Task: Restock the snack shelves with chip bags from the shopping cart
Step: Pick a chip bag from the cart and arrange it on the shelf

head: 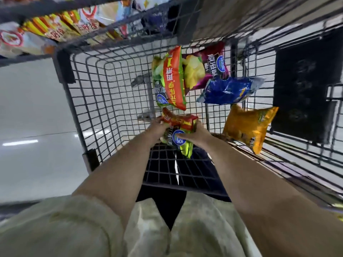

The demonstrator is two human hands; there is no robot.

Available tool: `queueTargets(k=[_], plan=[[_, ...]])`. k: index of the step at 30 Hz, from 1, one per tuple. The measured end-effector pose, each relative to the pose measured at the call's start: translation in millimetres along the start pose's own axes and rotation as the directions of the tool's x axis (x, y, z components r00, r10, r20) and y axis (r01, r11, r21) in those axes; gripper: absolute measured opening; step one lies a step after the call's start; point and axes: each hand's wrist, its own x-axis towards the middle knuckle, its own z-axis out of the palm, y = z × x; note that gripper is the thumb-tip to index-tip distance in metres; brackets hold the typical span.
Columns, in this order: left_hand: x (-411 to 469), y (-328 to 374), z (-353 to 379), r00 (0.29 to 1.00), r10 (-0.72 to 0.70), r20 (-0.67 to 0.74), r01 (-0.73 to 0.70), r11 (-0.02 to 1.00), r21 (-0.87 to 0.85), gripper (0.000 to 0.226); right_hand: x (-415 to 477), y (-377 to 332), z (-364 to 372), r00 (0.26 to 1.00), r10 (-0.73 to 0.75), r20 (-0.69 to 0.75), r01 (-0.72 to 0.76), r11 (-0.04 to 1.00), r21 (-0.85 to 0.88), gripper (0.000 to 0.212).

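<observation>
The left hand [156, 129] and right hand [194, 136] clasp a red-and-green chip bag [185, 122] between them, low inside the wire cart [89, 89]. Farther in lie an orange bag [248, 127], a blue bag [230, 90], a green-and-orange bag [171, 80] and a purple bag [209, 64].

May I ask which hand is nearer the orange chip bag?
Right: the right hand is left of the orange chip bag; the left hand is farther left, across the red-green chip bag both hold.

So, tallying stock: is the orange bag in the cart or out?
In: the orange bag lies inside the cart, near its right wire side.
</observation>
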Motion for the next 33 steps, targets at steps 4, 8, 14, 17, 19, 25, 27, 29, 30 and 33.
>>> queueTargets(k=[4,8,14,17,19,25,27,29,30,33], plan=[[9,-8,-2,0.998,0.039,0.043,-0.036,0.997,-0.063,0.067,13,0,5,0.994,-0.033,-0.104,0.042,0.996,0.080,0.091],[-1,-17,-13,0.992,0.112,0.050,-0.113,0.993,0.022,0.073,-1,-5,-1,0.985,-0.104,-0.141,0.105,0.994,0.004,0.070],[-42,-8,-39,0.912,0.386,0.140,-0.411,0.841,0.351,0.094,-54,-39,-33,0.974,-0.226,0.014,0.226,0.968,-0.105,0.073],[-66,9,-60,0.862,0.479,0.167,-0.459,0.596,0.658,0.109,-89,-69,-50,0.966,-0.250,0.070,0.259,0.943,-0.208,0.081],[-88,23,-74,0.825,0.536,0.179,-0.463,0.460,0.757,0.112,-115,-93,-60,0.954,-0.288,0.078,0.298,0.906,-0.299,0.076],[-159,60,-102,0.803,0.477,0.358,-0.533,0.303,0.790,0.106,-183,-165,-64,0.927,-0.328,0.181,0.373,0.762,-0.529,0.107],[-178,67,-112,0.831,0.363,0.422,-0.549,0.409,0.728,0.107,-204,-185,-63,0.919,-0.334,0.210,0.392,0.714,-0.580,0.115],[-196,68,-120,0.815,0.325,0.479,-0.578,0.514,0.633,0.106,-221,-200,-62,0.907,-0.349,0.235,0.417,0.671,-0.613,0.114],[-204,67,-124,0.804,0.336,0.490,-0.589,0.554,0.588,0.106,-229,-206,-62,0.903,-0.345,0.257,0.428,0.670,-0.606,0.111],[-220,54,-127,0.793,0.396,0.463,-0.599,0.644,0.475,0.110,-253,-220,-62,0.880,-0.320,0.351,0.468,0.707,-0.530,0.109]])
